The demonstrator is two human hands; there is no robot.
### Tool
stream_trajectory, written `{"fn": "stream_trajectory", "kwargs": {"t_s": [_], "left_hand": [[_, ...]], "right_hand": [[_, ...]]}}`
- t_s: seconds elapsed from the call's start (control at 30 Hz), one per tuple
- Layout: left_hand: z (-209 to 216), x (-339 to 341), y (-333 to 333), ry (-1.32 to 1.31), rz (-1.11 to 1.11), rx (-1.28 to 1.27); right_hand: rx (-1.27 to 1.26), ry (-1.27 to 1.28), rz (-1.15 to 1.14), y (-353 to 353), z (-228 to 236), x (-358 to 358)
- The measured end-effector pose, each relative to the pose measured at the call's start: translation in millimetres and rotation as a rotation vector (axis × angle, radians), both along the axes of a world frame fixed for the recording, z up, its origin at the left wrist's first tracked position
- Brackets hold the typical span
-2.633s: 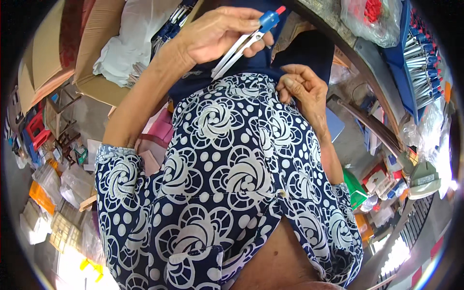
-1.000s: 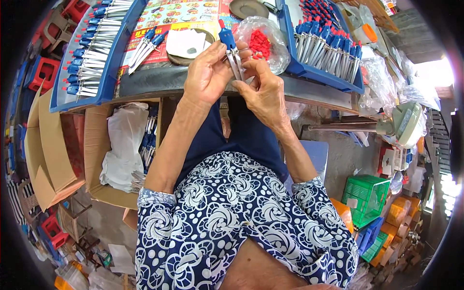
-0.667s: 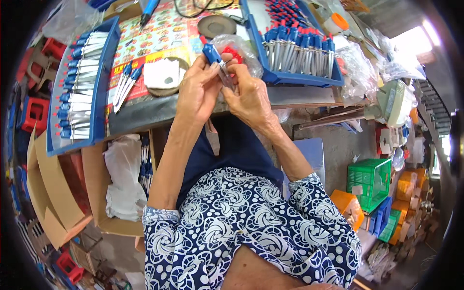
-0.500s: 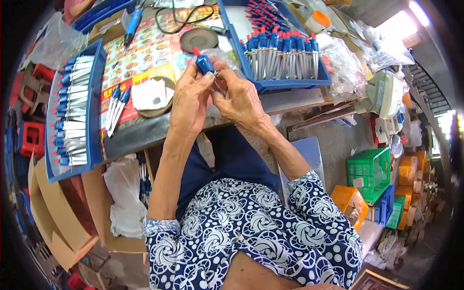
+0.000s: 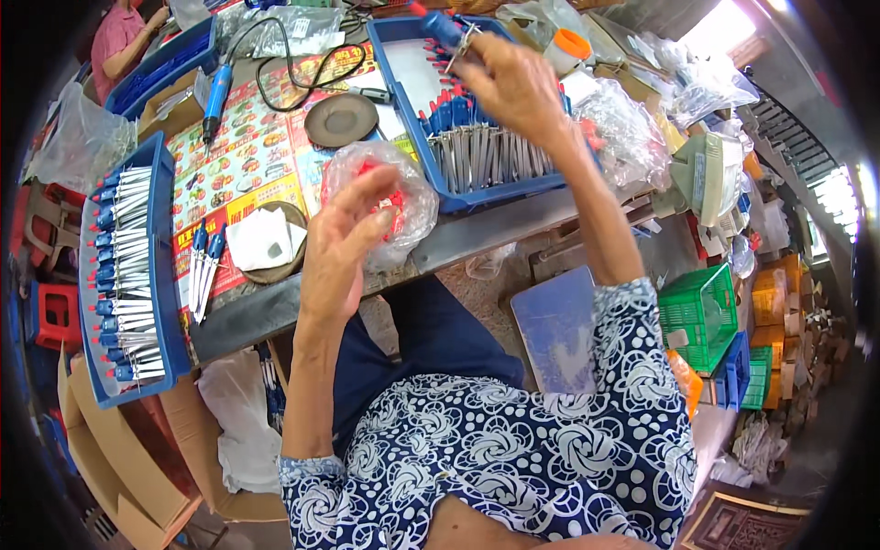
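compasses [image 5: 481,154] in trays [image 5: 166,247] at left and right; plastic bag [image 5: 417,206] between, on table [image 5: 225,341]

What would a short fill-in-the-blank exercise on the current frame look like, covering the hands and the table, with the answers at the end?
1. The right hand holds a compass with a red tip and a ____ head.
2. The left hand is open beside a clear plastic bag that contains small pieces coloured ____.
3. In the picture, the blue pen-shaped tool is to the ____ of the bare dark disc.

Missing words: blue; red; left.
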State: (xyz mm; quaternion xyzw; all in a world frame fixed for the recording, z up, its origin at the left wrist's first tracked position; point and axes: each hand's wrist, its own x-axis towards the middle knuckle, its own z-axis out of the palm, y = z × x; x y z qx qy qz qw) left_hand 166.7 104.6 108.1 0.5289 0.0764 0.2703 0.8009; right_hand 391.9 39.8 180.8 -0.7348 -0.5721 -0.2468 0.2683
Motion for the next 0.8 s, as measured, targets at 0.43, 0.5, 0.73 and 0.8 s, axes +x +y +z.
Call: {"fn": "stream_trajectory", "kwargs": {"t_s": [0.43, 0.5, 0.73, 0.8], "left_hand": [[-38, -76, -13, 0.346, 0.044, -0.09], [-44, -86, -19, 0.403, 0.051, -0.099], [-34, -82, -30, 0.495, -0.045, -0.156], [-22, -75, -28, 0.442, -0.134, -0.061]], "right_hand": [[-0.509, -0.107, -0.003, 81, -38, 235], [-0.591, -0.146, -0.06, 86, -43, 244], [-0.725, -0.09, -0.099, 86, -59, 267], [-0.721, -0.114, -0.078, 86, -66, 277]]}}
